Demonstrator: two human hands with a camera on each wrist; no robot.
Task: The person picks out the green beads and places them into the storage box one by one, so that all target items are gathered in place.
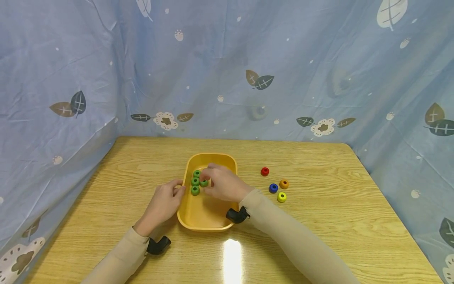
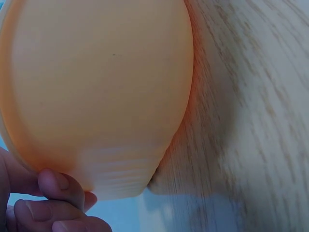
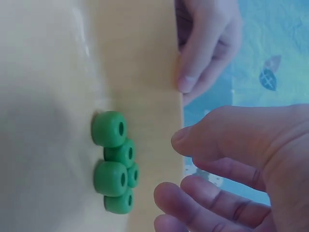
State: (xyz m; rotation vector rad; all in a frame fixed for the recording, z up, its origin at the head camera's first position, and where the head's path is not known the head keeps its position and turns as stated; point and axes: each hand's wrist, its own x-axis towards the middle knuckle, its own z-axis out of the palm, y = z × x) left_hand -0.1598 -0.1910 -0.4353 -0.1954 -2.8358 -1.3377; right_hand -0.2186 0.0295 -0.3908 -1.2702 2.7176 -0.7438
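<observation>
A yellow tray (image 1: pixel 203 217) sits on the wooden tabletop (image 1: pixel 319 228), a little left of the middle. Inside it, toward its far left part, lies a tight cluster of green beads (image 1: pixel 197 182); the head view shows four, while the right wrist view shows five packed together (image 3: pixel 115 162), some lying on others.

The left hand (image 1: pixel 164 205) rests against the tray's left rim. Its thumb lies over the rim edge and its fingers (image 2: pixel 58 186) curl against the outer wall, so it grips the tray's side. In the left wrist view the tray's outer wall (image 2: pixel 96 87) fills most of the picture, with the wood grain beside it.

The right hand (image 1: pixel 221 183) is over the tray, just right of the green beads, with its fingertips close to the rightmost one. In the right wrist view its fingers (image 3: pixel 203 193) are spread and relaxed, close beside the beads, holding nothing; whether a fingertip touches a bead cannot be told.

To the right of the tray, well apart from it, four more beads lie on the tabletop: a red bead (image 1: pixel 265 171) farthest, an orange bead (image 1: pixel 283 184), a blue bead (image 1: pixel 273 187) and a yellow bead (image 1: pixel 281 197) nearest. A blue cloth (image 1: pixel 227 71) printed with leaves and flowers hangs behind and to both sides.
</observation>
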